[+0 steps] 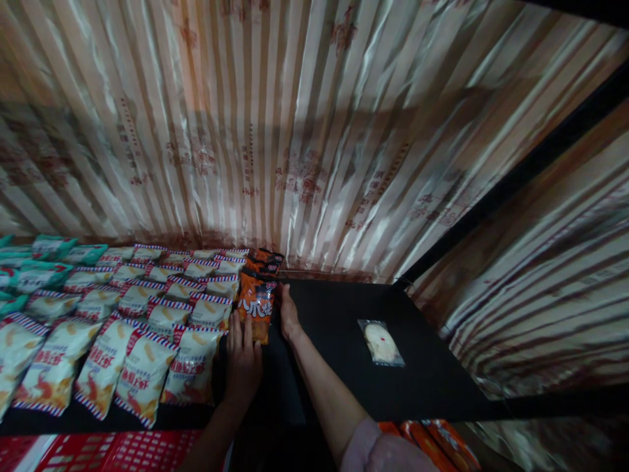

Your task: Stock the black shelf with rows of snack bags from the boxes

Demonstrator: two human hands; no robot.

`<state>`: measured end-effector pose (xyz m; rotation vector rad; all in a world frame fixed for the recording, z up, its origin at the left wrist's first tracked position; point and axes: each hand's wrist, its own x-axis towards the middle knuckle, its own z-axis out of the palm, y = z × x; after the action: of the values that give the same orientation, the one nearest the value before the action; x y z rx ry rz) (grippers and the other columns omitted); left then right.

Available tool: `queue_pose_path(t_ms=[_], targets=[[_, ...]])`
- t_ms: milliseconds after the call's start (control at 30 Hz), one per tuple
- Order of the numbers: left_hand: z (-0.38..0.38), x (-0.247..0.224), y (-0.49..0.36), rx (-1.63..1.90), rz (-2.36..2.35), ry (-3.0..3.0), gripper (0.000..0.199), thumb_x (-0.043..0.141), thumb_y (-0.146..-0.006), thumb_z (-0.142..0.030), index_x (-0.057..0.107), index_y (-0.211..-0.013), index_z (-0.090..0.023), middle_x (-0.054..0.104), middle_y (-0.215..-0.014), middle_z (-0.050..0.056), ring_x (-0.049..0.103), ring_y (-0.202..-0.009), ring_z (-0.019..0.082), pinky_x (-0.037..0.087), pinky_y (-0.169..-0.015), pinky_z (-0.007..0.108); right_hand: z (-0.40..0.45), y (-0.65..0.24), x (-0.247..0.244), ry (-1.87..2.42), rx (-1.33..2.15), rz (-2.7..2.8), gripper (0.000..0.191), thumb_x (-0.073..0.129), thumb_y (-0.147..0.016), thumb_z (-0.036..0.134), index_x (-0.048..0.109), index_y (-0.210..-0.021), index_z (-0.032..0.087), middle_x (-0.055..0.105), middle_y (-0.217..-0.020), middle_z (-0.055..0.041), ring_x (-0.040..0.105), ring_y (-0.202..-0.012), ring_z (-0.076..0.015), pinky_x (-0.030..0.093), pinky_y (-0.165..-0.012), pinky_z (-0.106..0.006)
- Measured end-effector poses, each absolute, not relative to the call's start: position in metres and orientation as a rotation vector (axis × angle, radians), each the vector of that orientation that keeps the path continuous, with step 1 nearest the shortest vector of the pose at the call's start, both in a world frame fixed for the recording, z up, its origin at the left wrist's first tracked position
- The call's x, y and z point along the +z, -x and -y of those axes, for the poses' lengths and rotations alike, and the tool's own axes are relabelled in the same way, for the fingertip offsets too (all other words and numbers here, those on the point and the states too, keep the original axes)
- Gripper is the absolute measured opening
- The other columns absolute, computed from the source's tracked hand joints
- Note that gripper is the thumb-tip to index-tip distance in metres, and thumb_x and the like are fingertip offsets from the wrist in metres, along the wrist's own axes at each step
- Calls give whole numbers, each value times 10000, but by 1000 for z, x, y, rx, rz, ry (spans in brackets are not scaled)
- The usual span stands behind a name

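An orange snack bag (257,308) stands at the right end of the rows of bags, between my two hands. My left hand (244,357) lies with its fingers stretched out against the bag's lower front. My right hand (289,316) is upright along the bag's right side, fingers extended; its palm side faces the bag and is partly hidden. Behind that bag are more orange bags (266,261), near the curtain. White snack bags (190,360) with red and blue striped edges fill the rows left of my left hand.
Green bags (43,275) sit at the far left. A pale round item in a clear packet (382,342) lies on the black shelf (339,387). Red baskets (142,452) are below the front edge, orange packs (432,442) at lower right. Striped curtains (304,131) hang behind; a dark pole (515,174) slants at right.
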<state>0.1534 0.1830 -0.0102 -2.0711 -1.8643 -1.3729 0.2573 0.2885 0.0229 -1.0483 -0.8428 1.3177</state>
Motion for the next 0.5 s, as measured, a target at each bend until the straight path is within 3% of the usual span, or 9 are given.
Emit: queue_pose_path(t_ms=[367, 500], targets=[[-184, -9, -153, -1316, 1917, 2110, 606, 390, -871, -176, 142, -1424, -152, 114, -1494, 160, 116, -1367, 288, 271, -1051, 520, -298, -250, 34, 1155, 1354, 847, 664, 371, -758, 700, 671, -1029, 173, 679, -1055, -51, 560, -1097, -216, 386, -962, -318], [-184, -8, -152, -1352, 1932, 2111, 592, 381, -876, -181, 153, -1423, -168, 120, -1495, 149, 120, -1367, 284, 266, -1055, 522, -297, -251, 42, 1235, 1323, 893, 601, 404, -767, 663, 695, -959, 172, 704, -964, -51, 585, -1041, -220, 395, -941, -317]])
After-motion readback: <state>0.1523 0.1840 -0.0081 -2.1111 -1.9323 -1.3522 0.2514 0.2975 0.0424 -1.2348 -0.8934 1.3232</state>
